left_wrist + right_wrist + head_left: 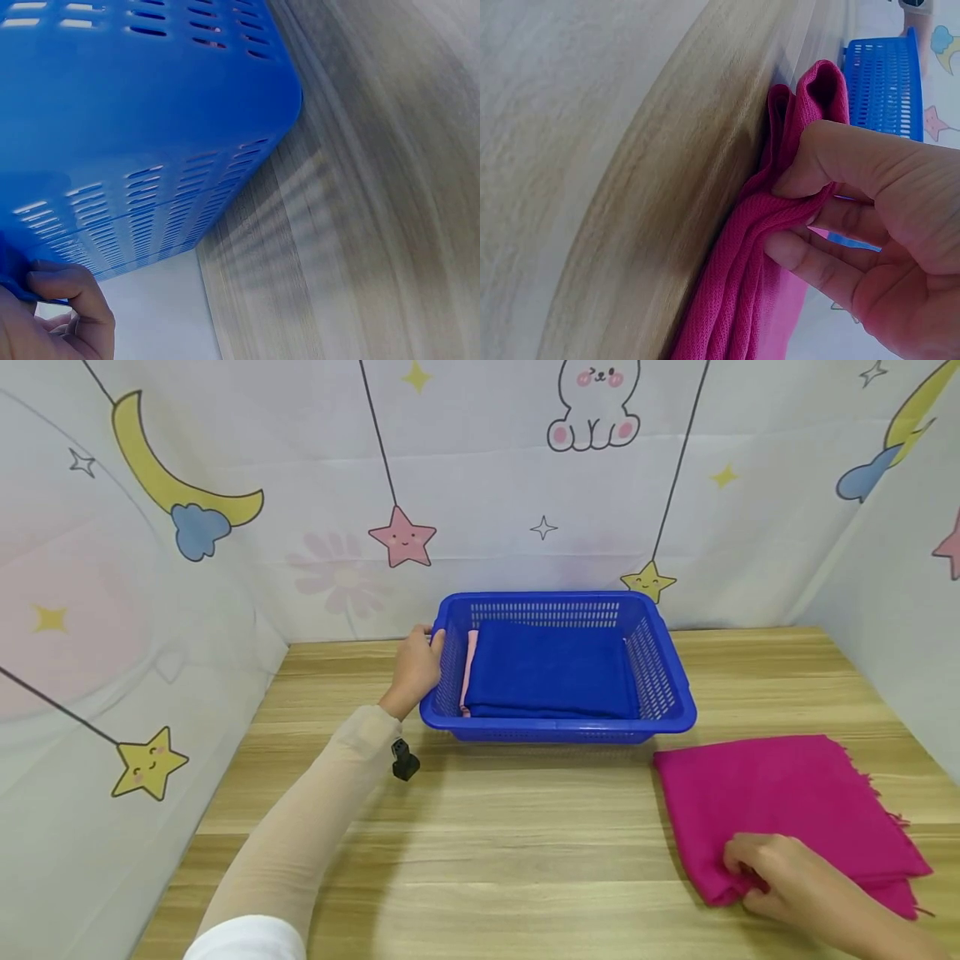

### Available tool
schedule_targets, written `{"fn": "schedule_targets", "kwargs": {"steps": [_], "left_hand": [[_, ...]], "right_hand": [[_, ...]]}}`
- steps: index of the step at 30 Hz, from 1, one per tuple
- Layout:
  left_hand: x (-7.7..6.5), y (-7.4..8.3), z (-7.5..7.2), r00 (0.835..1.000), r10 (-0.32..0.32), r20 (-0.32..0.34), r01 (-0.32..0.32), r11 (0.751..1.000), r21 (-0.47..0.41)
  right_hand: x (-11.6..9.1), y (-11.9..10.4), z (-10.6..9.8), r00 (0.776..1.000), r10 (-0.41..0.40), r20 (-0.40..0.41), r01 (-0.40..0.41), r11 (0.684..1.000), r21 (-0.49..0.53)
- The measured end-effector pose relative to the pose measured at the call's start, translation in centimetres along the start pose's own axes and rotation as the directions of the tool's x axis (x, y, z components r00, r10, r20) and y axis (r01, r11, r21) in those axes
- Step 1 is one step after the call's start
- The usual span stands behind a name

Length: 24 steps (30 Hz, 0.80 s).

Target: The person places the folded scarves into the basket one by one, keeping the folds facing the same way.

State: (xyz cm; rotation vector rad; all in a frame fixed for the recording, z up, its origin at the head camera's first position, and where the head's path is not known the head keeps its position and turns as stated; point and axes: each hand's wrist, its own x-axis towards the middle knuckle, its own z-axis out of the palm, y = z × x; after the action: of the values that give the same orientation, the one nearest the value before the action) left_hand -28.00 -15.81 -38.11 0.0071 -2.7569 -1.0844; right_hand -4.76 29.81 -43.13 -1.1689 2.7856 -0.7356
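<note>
With curled fingers, my left hand (417,668) grips the left rim of a blue plastic basket (555,725); the left wrist view shows the thumb and fingers (79,289) round the rim. Inside the basket lies a folded blue cloth (555,668), with a strip of pink cloth (469,664) showing at its left side. A folded magenta fringed cloth (780,793) lies on the table at the right. My right hand (780,877) pinches its near left edge, and several layers of the cloth (735,262) are bunched between thumb and fingers in the right wrist view.
The wood-patterned table (510,843) extends in front of the basket. A white printed curtain (480,468) with stars and moons stands close behind the basket and along both sides. A small black device (405,760) is at my left wrist.
</note>
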Motion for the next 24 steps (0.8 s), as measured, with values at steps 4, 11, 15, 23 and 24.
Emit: {"fn": "schedule_targets", "kwargs": {"steps": [4, 11, 15, 23, 24], "left_hand": [[-0.1, 0.0, 0.0, 1.000, -0.002, -0.002, 0.002, 1.000, -0.003], [0.0, -0.1, 0.0, 1.000, -0.001, -0.004, 0.001, 1.000, -0.006], [0.0, -0.1, 0.0, 1.000, 0.000, -0.007, -0.001, 1.000, -0.005], [-0.1, 0.0, 0.0, 1.000, -0.004, -0.005, 0.004, 1.000, -0.009], [-0.1, 0.0, 0.0, 1.000, -0.006, -0.006, 0.006, 1.000, -0.009]], "right_hand": [[0.1, -0.2, 0.1, 1.000, -0.014, -0.013, 0.014, 1.000, 0.000], [0.3, -0.7, 0.5, 1.000, -0.004, -0.018, 0.004, 1.000, 0.009], [0.5, -0.9, 0.6, 1.000, -0.006, -0.014, 0.006, 1.000, 0.014], [0.7, -1.4, 0.7, 1.000, 0.021, 0.016, -0.021, 1.000, 0.010], [0.7, -1.5, 0.7, 1.000, 0.021, 0.018, -0.021, 1.000, 0.009]]}}
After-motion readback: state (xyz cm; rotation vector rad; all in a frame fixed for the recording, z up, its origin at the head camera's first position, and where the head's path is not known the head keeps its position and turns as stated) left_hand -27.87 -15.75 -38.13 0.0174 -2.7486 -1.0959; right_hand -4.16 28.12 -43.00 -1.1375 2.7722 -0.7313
